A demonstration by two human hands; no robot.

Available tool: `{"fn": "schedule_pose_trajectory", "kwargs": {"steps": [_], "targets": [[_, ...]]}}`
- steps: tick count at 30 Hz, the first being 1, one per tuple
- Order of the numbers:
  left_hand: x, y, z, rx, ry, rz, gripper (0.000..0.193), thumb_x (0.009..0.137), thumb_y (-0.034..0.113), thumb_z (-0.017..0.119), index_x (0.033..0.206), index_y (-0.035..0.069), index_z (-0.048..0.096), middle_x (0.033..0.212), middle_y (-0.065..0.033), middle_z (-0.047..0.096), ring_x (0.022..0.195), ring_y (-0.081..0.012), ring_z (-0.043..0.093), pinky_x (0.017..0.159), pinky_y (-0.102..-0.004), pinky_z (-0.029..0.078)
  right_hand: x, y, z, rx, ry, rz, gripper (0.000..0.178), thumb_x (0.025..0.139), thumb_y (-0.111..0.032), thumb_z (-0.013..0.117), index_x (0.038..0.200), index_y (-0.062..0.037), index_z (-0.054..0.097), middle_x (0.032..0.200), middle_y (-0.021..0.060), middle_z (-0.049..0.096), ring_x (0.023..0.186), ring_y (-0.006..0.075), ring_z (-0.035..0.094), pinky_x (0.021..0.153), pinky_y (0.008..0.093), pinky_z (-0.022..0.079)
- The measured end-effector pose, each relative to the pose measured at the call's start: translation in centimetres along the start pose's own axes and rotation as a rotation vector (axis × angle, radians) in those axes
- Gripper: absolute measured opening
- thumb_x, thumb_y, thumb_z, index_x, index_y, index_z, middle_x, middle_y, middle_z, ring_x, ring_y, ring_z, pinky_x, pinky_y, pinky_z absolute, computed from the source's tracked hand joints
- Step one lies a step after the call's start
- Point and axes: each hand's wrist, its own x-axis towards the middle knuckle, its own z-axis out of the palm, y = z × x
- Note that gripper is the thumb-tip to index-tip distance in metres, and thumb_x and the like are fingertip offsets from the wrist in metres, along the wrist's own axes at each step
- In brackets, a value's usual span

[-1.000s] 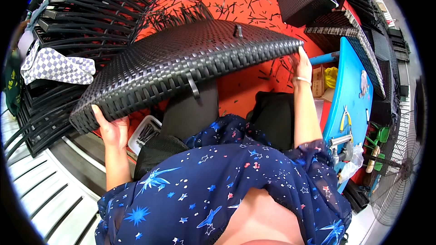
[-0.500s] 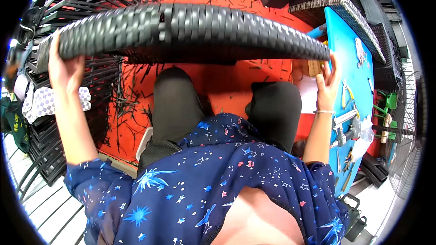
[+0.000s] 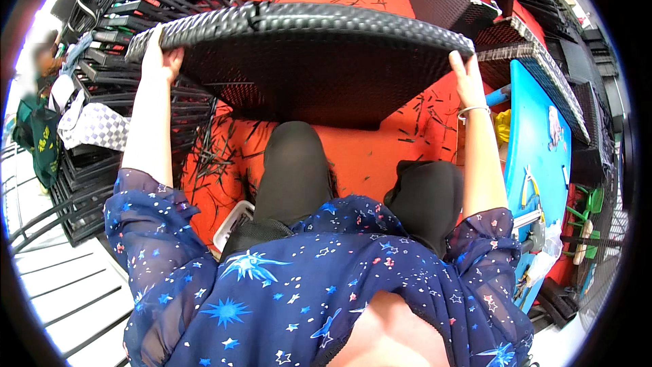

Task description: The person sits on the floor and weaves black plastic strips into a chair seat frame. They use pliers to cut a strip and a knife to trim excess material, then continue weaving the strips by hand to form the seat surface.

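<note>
A broad panel of black woven wicker [image 3: 312, 75] stands tilted in front of my knees, its thick braided edge uppermost. With my left hand [image 3: 161, 61] I grip the left end of that edge, thumb on the near side. My right hand [image 3: 466, 75] holds the opposite corner, its fingers partly hidden behind the panel. The panel's lower edge hangs at or just above the red floor covering [image 3: 353, 153]; whether it touches cannot be made out.
Stacked black metal frames [image 3: 142, 75] crowd the left side. On my right, a blue table [image 3: 526, 122] carries pliers [image 3: 530, 187] and other tools. Wicker pieces [image 3: 441, 0] stand at the back right. Dark strip scraps [image 3: 214, 146] litter the floor. A white container [image 3: 233, 224] sits beside my left leg.
The panel has tilted, so more of its broad face shows below the braided edge. My hands have moved with it, still gripping both ends, and appear closer together in view.
</note>
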Motion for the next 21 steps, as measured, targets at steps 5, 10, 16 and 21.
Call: {"fn": "schedule_pose_trajectory", "kwargs": {"steps": [5, 10, 16, 21], "targets": [[-2.2, -0.6, 0.6, 0.040, 0.062, 0.106, 0.059, 0.086, 0.053, 0.069, 0.120, 0.007, 0.056, 0.112, -0.0112, 0.061, 0.104, -0.0262, 0.061, 0.096, -0.0426, 0.050, 0.7, 0.5, 1.0, -0.001, 0.094, -0.066, 0.050, 0.097, -0.039, 0.061, 0.130, -0.0019, 0.056, 0.125, 0.0061, 0.060, 0.117, 0.0152, 0.052, 0.107, 0.0309, 0.035], [-7.9, -4.9, 1.5, 0.124, -0.149, 0.248, 0.091, 0.090, 0.077, 0.037, 0.140, 0.001, 0.039, 0.137, -0.0167, 0.048, 0.127, -0.0294, 0.047, 0.112, -0.0457, 0.032, 0.6, 0.6, -0.6, -0.136, 0.045, -0.076, 0.047, 0.097, -0.036, 0.062, 0.129, -0.0011, 0.057, 0.123, 0.0055, 0.061, 0.116, 0.0150, 0.053, 0.106, 0.0308, 0.035], [-16.5, -10.5, 5.1, 0.127, -0.189, 0.300, 0.070, 0.099, 0.061, 0.039, 0.134, 0.002, 0.049, 0.134, -0.0090, 0.055, 0.121, -0.0214, 0.054, 0.108, -0.0353, 0.036, -5.4, -0.6, -3.4, -0.235, -0.025, -0.174, 0.039, 0.096, -0.028, 0.063, 0.120, 0.0006, 0.056, 0.111, 0.0049, 0.061, 0.103, 0.0146, 0.056, 0.095, 0.0298, 0.043], [-17.6, -10.3, 3.7, -0.088, -0.056, 0.295, 0.056, 0.098, 0.055, 0.046, 0.116, 0.004, 0.060, 0.110, -0.0058, 0.066, 0.100, -0.0186, 0.063, 0.093, -0.0339, 0.047, -13.2, -4.3, -2.4, -0.310, 0.000, -0.243, 0.061, 0.077, -0.052, 0.078, 0.107, -0.0020, 0.059, 0.094, 0.0039, 0.057, 0.090, 0.0156, 0.056, 0.083, 0.0291, 0.046]]}}
